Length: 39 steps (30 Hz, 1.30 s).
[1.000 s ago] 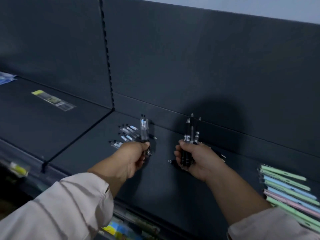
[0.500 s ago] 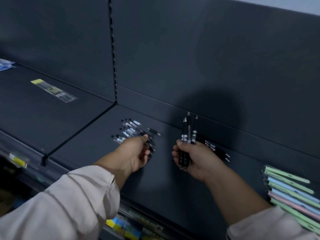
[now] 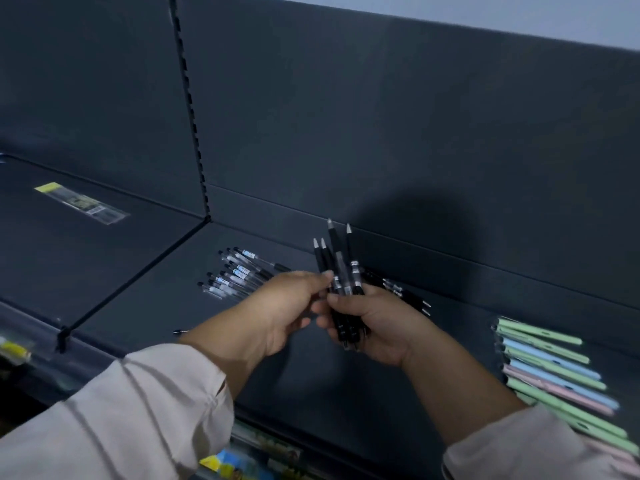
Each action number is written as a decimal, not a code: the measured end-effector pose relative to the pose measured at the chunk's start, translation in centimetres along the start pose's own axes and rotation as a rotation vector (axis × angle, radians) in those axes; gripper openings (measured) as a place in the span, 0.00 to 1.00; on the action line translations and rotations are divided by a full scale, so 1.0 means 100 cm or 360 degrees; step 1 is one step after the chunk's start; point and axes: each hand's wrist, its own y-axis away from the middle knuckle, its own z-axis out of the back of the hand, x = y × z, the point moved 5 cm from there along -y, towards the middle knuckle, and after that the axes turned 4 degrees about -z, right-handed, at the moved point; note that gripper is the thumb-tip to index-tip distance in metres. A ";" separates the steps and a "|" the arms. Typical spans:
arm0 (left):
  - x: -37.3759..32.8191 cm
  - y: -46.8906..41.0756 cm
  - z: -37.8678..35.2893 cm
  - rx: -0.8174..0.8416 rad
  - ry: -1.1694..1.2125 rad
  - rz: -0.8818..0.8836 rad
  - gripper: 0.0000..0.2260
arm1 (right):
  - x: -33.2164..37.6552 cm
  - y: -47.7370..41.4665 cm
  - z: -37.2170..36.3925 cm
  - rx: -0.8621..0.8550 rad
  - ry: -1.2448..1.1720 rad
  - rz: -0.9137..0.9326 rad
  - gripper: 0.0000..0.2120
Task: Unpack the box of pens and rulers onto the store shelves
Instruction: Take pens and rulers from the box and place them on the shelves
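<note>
My right hand [image 3: 375,323] grips a bundle of several black pens [image 3: 341,268], tips pointing up, above the dark shelf [image 3: 156,292]. My left hand [image 3: 287,306] has its fingertips pinching one pen of that bundle near its middle. A pile of clear-barrelled pens [image 3: 235,273] lies on the shelf just left of my hands. More black pens [image 3: 408,296] lie on the shelf behind my right hand, partly hidden by it.
Pastel green, blue and pink pens [image 3: 550,368] lie in a row at the right. A packaged ruler [image 3: 81,204] lies on the neighbouring shelf bay to the left, past a black divider [image 3: 135,282]. Coloured goods show on a lower shelf [image 3: 242,462].
My left hand let go of a clear pen onto the left pile, then moved right to the black bundle in my right hand and now pinches one pen there.
</note>
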 end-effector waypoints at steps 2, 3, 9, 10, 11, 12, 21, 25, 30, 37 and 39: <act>-0.002 0.002 -0.009 0.0060 0.0099 -0.0019 0.06 | 0.000 0.006 0.000 0.0056 0.0040 0.0006 0.05; -0.002 0.003 -0.013 0.0074 0.0136 -0.0018 0.05 | 0.000 0.008 0.001 0.0079 0.0046 0.0003 0.05; 0.000 0.007 -0.032 0.0132 0.0241 -0.0027 0.06 | -0.003 0.022 0.009 0.0170 0.0101 -0.0029 0.08; -0.001 0.008 -0.035 0.0132 0.0254 -0.0035 0.05 | -0.004 0.023 0.010 0.0171 0.0112 -0.0031 0.08; -0.001 0.009 -0.037 0.0121 0.0258 -0.0043 0.05 | -0.005 0.024 0.012 0.0167 0.0112 -0.0032 0.09; -0.002 0.008 -0.038 0.0099 0.0266 -0.0047 0.05 | -0.006 0.025 0.014 0.0163 0.0100 -0.0032 0.08; -0.001 0.001 -0.020 -0.0161 0.0398 -0.0035 0.03 | -0.002 0.019 0.028 -0.0107 0.0114 0.0064 0.06; -0.002 0.004 -0.009 -0.0167 0.0362 -0.0053 0.03 | -0.001 0.004 0.020 -0.0275 0.0271 0.0134 0.03; -0.005 0.009 0.018 -0.0184 0.0173 -0.0068 0.02 | 0.017 -0.013 0.010 -0.0551 0.0224 0.0330 0.02; -0.005 0.008 0.061 -0.0138 -0.0095 0.0001 0.03 | 0.032 -0.044 -0.027 -0.0461 0.0153 0.0317 0.01; -0.005 0.009 0.072 -0.0130 -0.0136 0.0014 0.03 | 0.031 -0.054 -0.035 -0.0441 0.0143 0.0310 0.04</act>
